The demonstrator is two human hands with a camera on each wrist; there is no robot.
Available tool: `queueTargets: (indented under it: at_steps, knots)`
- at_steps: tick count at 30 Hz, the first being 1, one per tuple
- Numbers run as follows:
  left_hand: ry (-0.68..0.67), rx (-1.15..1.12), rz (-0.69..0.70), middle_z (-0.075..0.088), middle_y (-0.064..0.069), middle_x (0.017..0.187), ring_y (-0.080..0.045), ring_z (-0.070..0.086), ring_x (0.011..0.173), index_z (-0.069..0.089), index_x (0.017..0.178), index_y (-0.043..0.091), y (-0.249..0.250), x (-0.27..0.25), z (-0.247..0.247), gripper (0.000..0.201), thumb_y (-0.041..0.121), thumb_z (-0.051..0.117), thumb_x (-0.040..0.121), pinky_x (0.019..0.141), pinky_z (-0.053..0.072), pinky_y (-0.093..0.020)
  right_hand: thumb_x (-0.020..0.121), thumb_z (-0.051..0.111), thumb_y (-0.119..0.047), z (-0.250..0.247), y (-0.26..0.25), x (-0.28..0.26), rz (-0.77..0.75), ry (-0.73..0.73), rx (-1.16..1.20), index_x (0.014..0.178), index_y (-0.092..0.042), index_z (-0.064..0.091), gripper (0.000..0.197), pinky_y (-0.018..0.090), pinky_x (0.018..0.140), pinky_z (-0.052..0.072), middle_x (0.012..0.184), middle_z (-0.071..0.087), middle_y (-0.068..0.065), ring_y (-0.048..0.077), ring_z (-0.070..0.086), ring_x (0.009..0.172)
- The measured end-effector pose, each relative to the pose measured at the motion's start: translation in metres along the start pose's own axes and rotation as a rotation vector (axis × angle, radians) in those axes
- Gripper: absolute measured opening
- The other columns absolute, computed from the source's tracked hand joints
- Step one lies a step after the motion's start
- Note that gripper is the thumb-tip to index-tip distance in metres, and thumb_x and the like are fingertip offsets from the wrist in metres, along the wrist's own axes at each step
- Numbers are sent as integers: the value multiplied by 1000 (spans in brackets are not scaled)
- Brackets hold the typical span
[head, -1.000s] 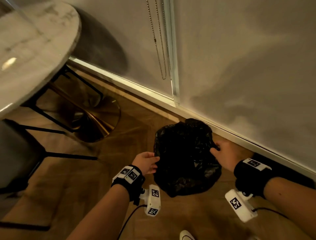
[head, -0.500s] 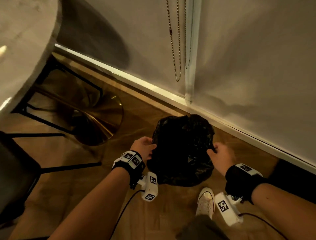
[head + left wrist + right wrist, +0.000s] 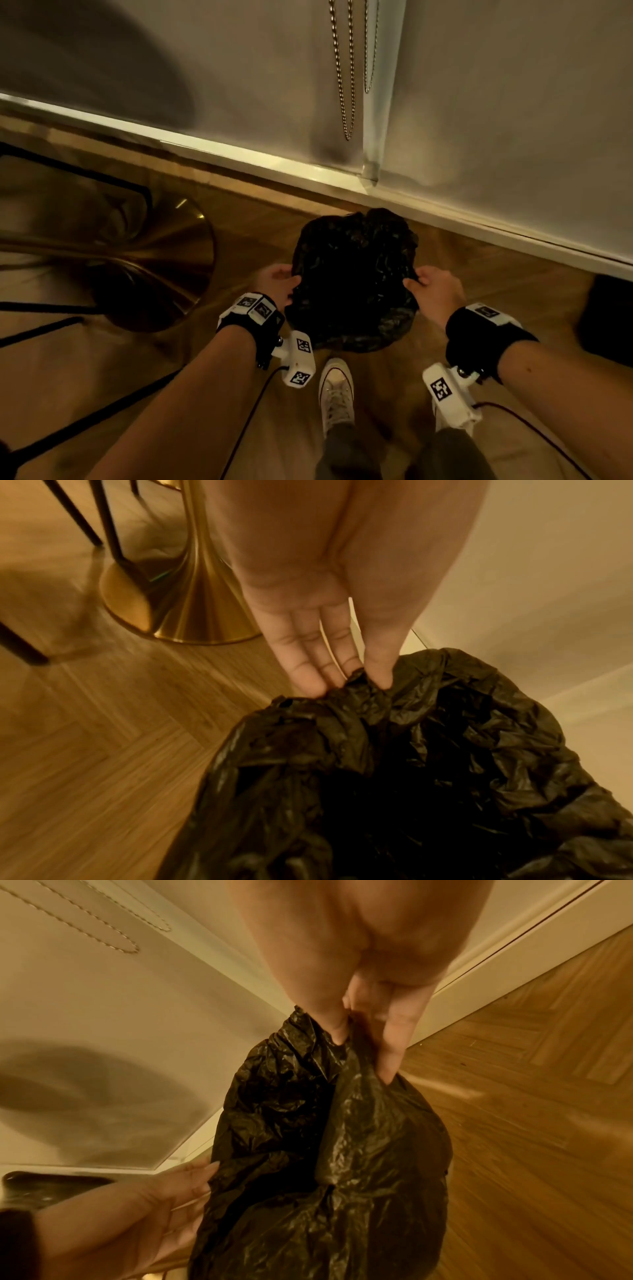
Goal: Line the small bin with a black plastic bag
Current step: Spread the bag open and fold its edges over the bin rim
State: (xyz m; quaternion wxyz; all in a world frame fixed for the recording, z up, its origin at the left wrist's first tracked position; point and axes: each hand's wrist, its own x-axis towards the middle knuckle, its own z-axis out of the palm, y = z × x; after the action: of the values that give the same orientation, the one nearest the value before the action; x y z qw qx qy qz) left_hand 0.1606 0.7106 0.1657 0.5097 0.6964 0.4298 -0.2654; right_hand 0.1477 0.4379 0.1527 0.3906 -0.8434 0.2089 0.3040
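A crumpled black plastic bag (image 3: 352,274) stands on the wood floor by the wall and hides the small bin under it. My left hand (image 3: 286,278) is at the bag's left side. In the left wrist view its fingers (image 3: 308,669) and thumb pinch a fold of the bag's rim (image 3: 359,696). My right hand (image 3: 416,282) is at the bag's right side. In the right wrist view it pinches the bag's edge (image 3: 356,1074) between thumb and fingers (image 3: 394,1042). The bag's mouth (image 3: 394,804) gapes dark between the hands.
A gold table base (image 3: 164,267) and black chair legs (image 3: 51,329) stand to the left. The white skirting (image 3: 239,161) runs just behind the bag, with a blind chain (image 3: 342,85) hanging above. My white shoe (image 3: 335,390) is right in front of the bag. A dark object (image 3: 606,318) sits at the right.
The view has closed in on the bag and my shoe has stepped into the picture. Both hands have stayed on the bag's two sides.
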Motion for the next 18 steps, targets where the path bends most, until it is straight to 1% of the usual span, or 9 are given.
queueTargets:
  at_steps: [2, 4, 5, 7, 9, 11, 15, 16, 18]
  knots:
    - [-7, 30, 1, 55, -2, 77, -16, 51, 65, 57, 85, 14, 3, 17, -1, 16, -1, 58, 90, 67, 47, -32, 93, 59, -25, 9, -1, 10, 32, 12, 33, 129, -4, 55, 42, 30, 90, 50, 127, 62, 13, 28, 60, 114]
    - [-42, 66, 16, 61, -6, 86, -19, 58, 75, 59, 96, 13, 8, 36, -1, 14, -1, 58, 91, 72, 51, -35, 93, 60, -25, 15, -2, 19, 40, 31, 14, 126, -3, 58, 39, 27, 88, 47, 124, 64, 13, 29, 60, 113]
    - [-70, 84, 22, 64, -11, 95, -23, 60, 84, 60, 99, 13, 10, 44, -2, 16, 0, 58, 90, 79, 54, -40, 92, 60, -25, 16, -3, 24, 39, 48, 19, 123, -3, 60, 38, 30, 89, 49, 121, 65, 14, 30, 61, 111]
    - [-107, 128, 24, 64, -16, 110, -27, 61, 95, 60, 99, 14, 14, 56, -3, 17, 0, 60, 89, 90, 52, -47, 91, 62, -25, 19, -5, 31, 51, 74, 70, 119, -3, 61, 36, 41, 91, 52, 119, 65, 15, 32, 61, 108]
    - [-123, 152, 25, 63, -15, 109, -29, 61, 99, 59, 99, 15, 18, 66, -4, 19, 0, 59, 89, 92, 51, -48, 90, 63, -25, 20, -7, 36, 77, 95, 86, 120, -3, 61, 36, 44, 92, 52, 119, 65, 14, 31, 61, 110]
    - [-138, 170, 34, 62, -11, 105, -29, 61, 102, 59, 99, 16, 21, 75, -4, 20, -1, 58, 89, 91, 52, -46, 89, 64, -25, 23, -8, 40, 86, 117, 84, 118, -4, 63, 35, 39, 91, 52, 116, 66, 14, 30, 62, 108]
    - [-102, 174, 47, 60, -7, 100, -25, 59, 96, 59, 98, 16, 19, 91, -2, 21, -3, 58, 89, 85, 53, -40, 90, 63, -24, 33, -9, 42, 102, 136, 68, 116, -3, 63, 33, 31, 83, 52, 111, 68, 12, 29, 63, 104]
    - [-106, 175, 41, 60, -7, 100, -24, 59, 96, 60, 99, 16, 18, 92, 0, 22, -4, 57, 89, 85, 53, -40, 90, 63, -24, 35, -9, 43, 119, 126, 78, 117, -4, 62, 34, 32, 83, 53, 112, 67, 12, 29, 64, 104]
    - [-119, 191, 45, 61, -8, 103, -24, 60, 97, 63, 110, 12, 16, 95, 3, 26, -3, 55, 91, 87, 53, -40, 89, 64, -23, 38, -6, 46, 155, 116, 147, 119, -5, 61, 36, 43, 83, 57, 115, 66, 12, 31, 65, 102]
